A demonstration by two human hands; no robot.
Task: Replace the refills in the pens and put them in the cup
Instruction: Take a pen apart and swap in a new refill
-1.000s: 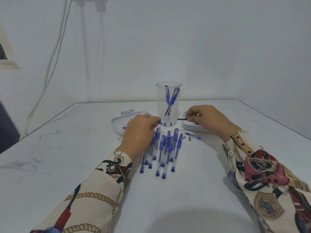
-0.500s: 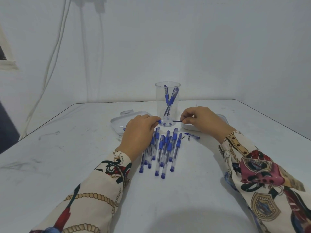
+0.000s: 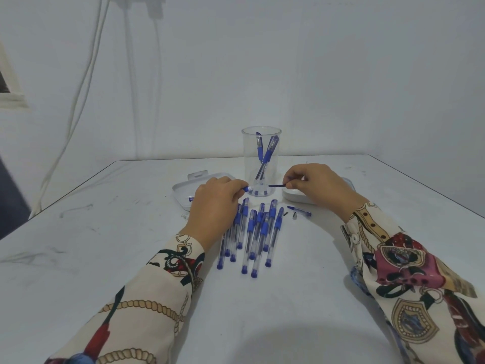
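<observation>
left hand (image 3: 214,206) grips pen barrel (image 3: 246,189), mouth toward right hand | right hand (image 3: 313,186) pinches refill (image 3: 277,185), tip just short of barrel, in front of cup (image 3: 261,161) | risk: refill misses the narrow mouth, bends or slips | loose pens (image 3: 252,232) under left wrist may scatter

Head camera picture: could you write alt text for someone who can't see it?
A person's left hand holds a pen barrel while the right hand pinches a thin dark refill pointed at it, in front of a clear cup holding pens. A row of blue pens lies on the white table.
</observation>
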